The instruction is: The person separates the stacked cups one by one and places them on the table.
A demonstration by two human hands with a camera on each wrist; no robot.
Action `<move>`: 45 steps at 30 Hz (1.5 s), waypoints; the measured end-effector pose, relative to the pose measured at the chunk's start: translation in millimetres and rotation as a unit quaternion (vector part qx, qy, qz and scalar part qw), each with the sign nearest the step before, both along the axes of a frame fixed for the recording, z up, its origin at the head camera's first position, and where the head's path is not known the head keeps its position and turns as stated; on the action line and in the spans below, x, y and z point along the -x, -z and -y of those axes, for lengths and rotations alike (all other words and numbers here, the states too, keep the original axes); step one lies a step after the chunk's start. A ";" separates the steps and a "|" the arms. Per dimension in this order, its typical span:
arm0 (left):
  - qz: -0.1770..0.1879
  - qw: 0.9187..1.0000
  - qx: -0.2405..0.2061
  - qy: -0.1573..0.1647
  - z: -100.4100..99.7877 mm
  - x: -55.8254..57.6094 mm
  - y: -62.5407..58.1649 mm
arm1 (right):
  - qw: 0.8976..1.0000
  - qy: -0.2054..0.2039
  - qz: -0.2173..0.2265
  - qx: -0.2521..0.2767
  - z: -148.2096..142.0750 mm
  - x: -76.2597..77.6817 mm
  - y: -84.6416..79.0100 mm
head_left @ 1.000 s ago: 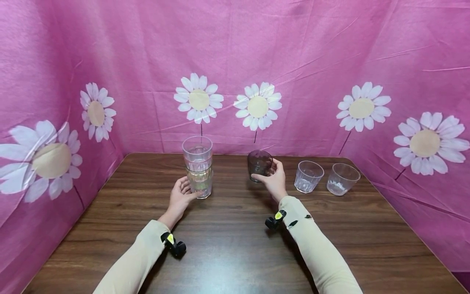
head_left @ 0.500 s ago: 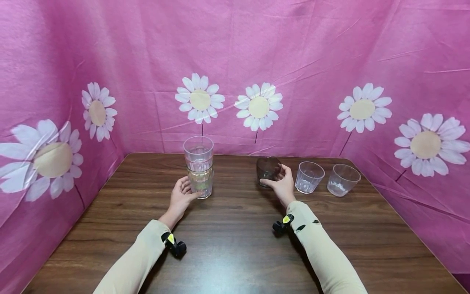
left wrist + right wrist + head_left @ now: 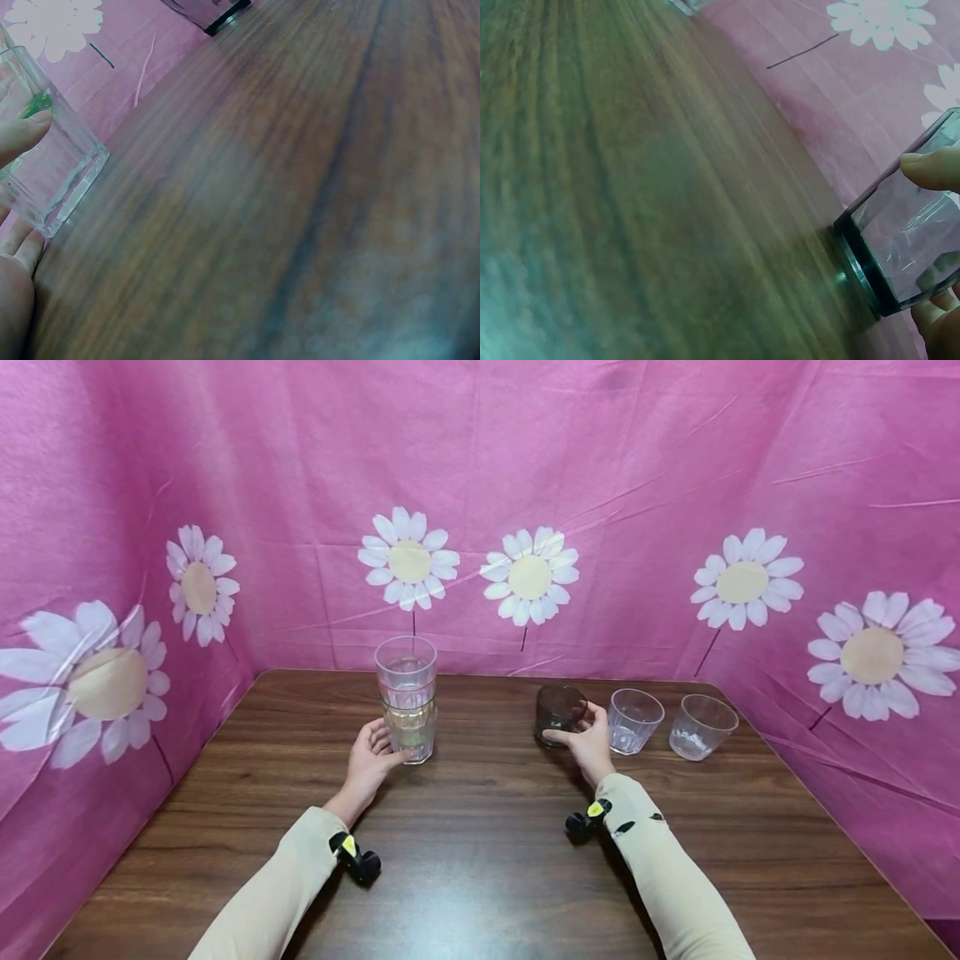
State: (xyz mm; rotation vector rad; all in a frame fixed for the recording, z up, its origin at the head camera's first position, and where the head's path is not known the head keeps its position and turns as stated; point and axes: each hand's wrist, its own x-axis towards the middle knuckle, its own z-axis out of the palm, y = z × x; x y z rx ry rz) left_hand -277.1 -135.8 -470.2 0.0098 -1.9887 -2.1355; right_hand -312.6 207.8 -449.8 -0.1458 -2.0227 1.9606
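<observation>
On the left of the head view, a tall stack of clear glasses [image 3: 406, 681] stands upright on the table. My left hand [image 3: 370, 765] holds its lowest glass, thumb in front and fingers around the left side; the left wrist view shows that glass [image 3: 67, 165] with a green patch inside. My right hand [image 3: 588, 743] grips a dark tinted glass [image 3: 558, 714], thumb at its front. Its base [image 3: 862, 262] is at the tabletop in the right wrist view; whether it touches cannot be told. Just right of this hand stands a clear glass [image 3: 635, 718].
Another clear glass [image 3: 702, 727] stands farther right. The brown wooden table [image 3: 465, 843] reaches back to a pink cloth [image 3: 465, 460] printed with white flowers, which encloses the back and both sides.
My right hand has moved the dark glass right and toward me, nearer the clear glasses. The left hand and the stack have stayed in place.
</observation>
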 end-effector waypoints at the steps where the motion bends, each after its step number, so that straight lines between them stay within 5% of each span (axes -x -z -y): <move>1: -0.001 1.000 0.000 0.000 -0.1 -0.1 -0.1 | 1.000 0.000 0.002 -0.001 -0.2 -0.3 -0.4; 32: -0.004 1.000 0.000 -0.001 -0.4 -0.5 0.9 | 1.000 0.010 0.018 -0.023 4.9 -1.5 -4.9; 45: -0.002 1.000 0.006 -0.003 1.2 -0.7 0.8 | 0.994 0.042 -0.090 -0.045 8.2 -5.3 -27.5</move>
